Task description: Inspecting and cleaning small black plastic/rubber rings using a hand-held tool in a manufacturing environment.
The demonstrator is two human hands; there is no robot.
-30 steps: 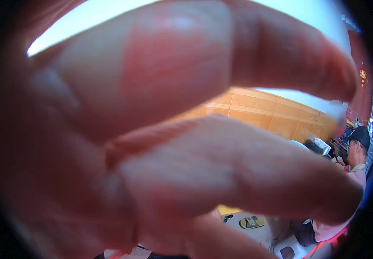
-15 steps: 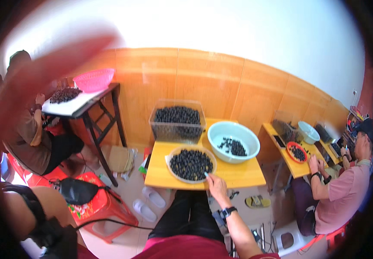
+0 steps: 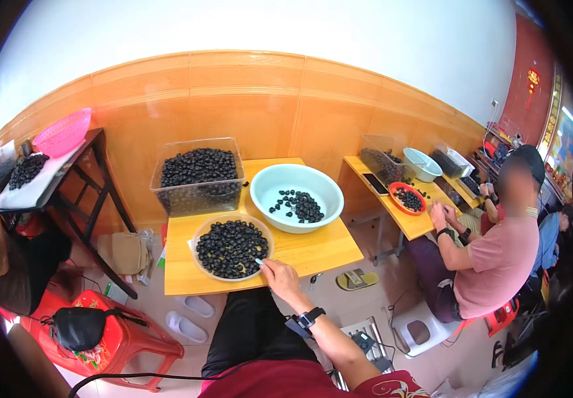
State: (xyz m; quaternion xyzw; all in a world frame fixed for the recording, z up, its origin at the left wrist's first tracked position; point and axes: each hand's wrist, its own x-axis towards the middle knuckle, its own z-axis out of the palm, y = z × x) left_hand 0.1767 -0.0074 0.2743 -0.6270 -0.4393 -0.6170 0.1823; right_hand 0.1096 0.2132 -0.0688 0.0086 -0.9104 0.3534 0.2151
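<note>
My right hand [image 3: 282, 278], with a dark band on its wrist, rests at the near right rim of a round shallow tray [image 3: 208, 266]. Its fingers are closed on a small light-blue object [image 3: 259, 261], too small to name. Many small black lumpy pieces [image 3: 232, 244] fill the tray, a few yellowish bits among them. Behind it stands a clear plastic bin [image 3: 197, 199] heaped with the same black pieces. To the right, a pale blue basin [image 3: 280, 179] holds a smaller pile. My left hand is out of view; part of a bare arm [image 3: 34, 355] shows at lower left.
All three containers stand on a yellow wooden table [image 3: 319, 255] against a wood-panelled wall. At right, a person in pink [image 3: 498, 259] works at another table with a red tray [image 3: 407, 199]. A red stool [image 3: 120, 341] bears a black bag [image 3: 79, 328]. A cable [image 3: 154, 375] crosses below.
The view has swung right, so the table appears further left. The raised arm and red blur at left have gone from near the camera. My right hand stays at the tray's rim.
</note>
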